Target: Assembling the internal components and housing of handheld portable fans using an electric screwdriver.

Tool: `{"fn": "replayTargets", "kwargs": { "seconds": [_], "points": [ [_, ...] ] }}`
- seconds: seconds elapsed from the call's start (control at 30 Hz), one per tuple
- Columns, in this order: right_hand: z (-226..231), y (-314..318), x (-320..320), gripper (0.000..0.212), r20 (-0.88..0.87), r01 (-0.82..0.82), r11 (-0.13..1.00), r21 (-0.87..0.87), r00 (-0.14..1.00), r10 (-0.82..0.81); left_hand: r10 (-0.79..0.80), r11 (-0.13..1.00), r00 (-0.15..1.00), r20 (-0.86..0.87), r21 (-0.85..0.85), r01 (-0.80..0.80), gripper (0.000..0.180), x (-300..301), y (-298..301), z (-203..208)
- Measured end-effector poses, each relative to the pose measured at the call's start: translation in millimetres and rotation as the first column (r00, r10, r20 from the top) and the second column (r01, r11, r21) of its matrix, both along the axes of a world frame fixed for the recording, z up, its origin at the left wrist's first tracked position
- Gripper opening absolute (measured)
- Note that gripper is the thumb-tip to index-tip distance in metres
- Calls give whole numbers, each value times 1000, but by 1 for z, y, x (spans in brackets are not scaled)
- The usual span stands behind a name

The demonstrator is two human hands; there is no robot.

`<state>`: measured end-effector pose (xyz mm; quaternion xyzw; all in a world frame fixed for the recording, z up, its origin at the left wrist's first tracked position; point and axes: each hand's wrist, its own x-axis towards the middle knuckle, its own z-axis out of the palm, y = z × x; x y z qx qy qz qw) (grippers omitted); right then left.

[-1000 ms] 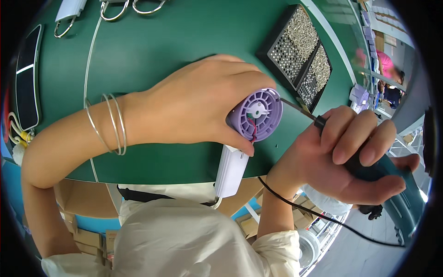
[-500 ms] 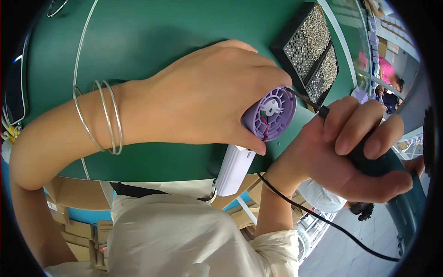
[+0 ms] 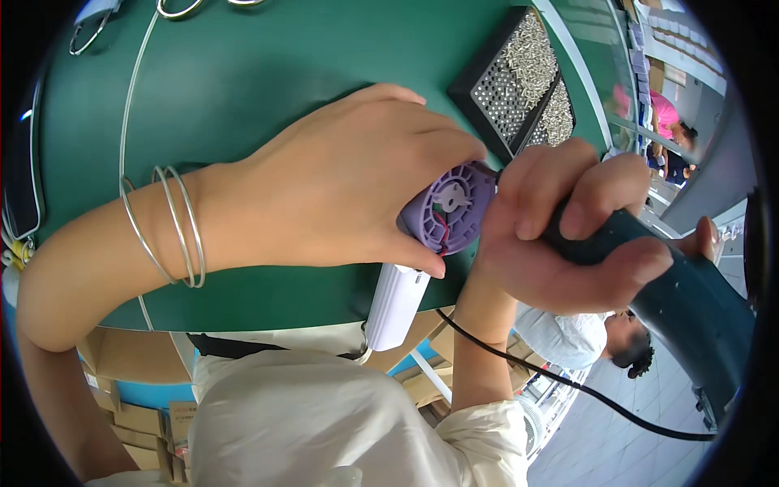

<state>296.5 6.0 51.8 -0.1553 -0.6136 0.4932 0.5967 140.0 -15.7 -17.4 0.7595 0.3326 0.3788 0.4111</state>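
My left hand (image 3: 324, 191) is wrapped round a handheld fan's round purple housing (image 3: 480, 213), its open face turned toward my right hand. Inside the housing a pale hub, ribs and thin red wires show. Below my left thumb sticks out the fan's pale lavender handle (image 3: 396, 307). My right hand (image 3: 552, 235) is closed round a dark teal electric screwdriver (image 3: 698, 312), which points left at the housing's upper rim. The screwdriver's bit is mostly hidden behind my right fingers, so I cannot tell whether it touches a screw.
Beyond my hands, a black tray (image 3: 475, 97) of small silver screws stands on the green table (image 3: 243, 73). Scissor handles (image 3: 180, 10) lie at the far edge, a phone (image 3: 24, 174) at the left. A black cable (image 3: 568, 383) crosses my right forearm. Other people are at the right.
My right hand has brought the screwdriver left, close against the housing's rim; its bit showed before and is now mostly hidden. My left hand still holds the fan.
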Motion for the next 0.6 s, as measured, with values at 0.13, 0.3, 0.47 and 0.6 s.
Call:
{"fn": "replayTargets", "kwargs": {
  "seconds": [0.13,0.3,0.47,0.6],
  "points": [
    [4,-1,7,44,43,-29,998,57,999,27,-45,999,999,-27,6,45,75,0,2,1],
    [43,7,46,32,-100,226,967,117,972,-215,-23,999,1000,-12,34,23,82,1,-1,6],
    [4,43,87,32,25,678,734,-38,735,-677,3,1000,998,-68,15,-2,93,5,1,8],
    [-16,58,75,40,-39,689,723,-47,722,-690,-39,999,990,-135,19,42,95,-1,3,10]
  ]
}}
